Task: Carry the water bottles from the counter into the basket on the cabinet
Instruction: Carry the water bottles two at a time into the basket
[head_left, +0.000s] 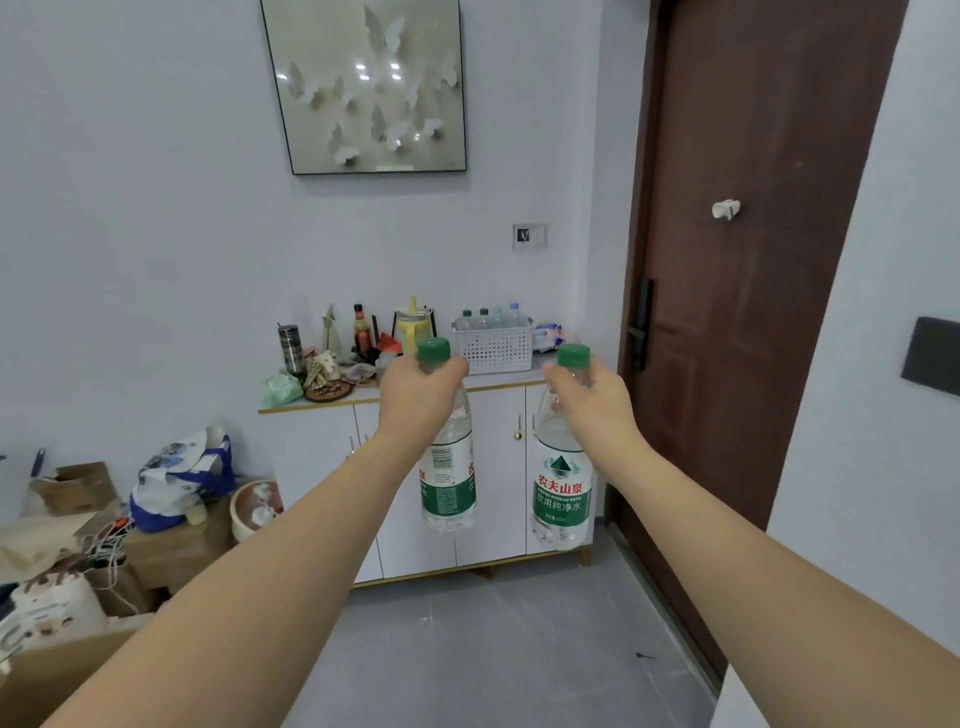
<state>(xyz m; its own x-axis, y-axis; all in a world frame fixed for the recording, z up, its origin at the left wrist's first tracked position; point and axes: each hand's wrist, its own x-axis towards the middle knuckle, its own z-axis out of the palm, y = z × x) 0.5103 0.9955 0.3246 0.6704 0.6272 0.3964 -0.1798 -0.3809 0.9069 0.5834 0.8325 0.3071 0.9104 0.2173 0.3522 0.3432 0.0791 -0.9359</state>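
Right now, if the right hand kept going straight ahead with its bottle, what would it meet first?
Probably the white basket on the cabinet. The right hand holds its bottle by the neck, and nothing shows in between. Depth is unclear; the hanging bottle might reach the cabinet front first.

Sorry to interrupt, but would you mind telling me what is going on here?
A person is holding two green-capped water bottles by the necks, one in the left hand and one in the right hand. Ahead, a white basket on the cabinet already holds several bottles. Neither carried bottle is in it yet.
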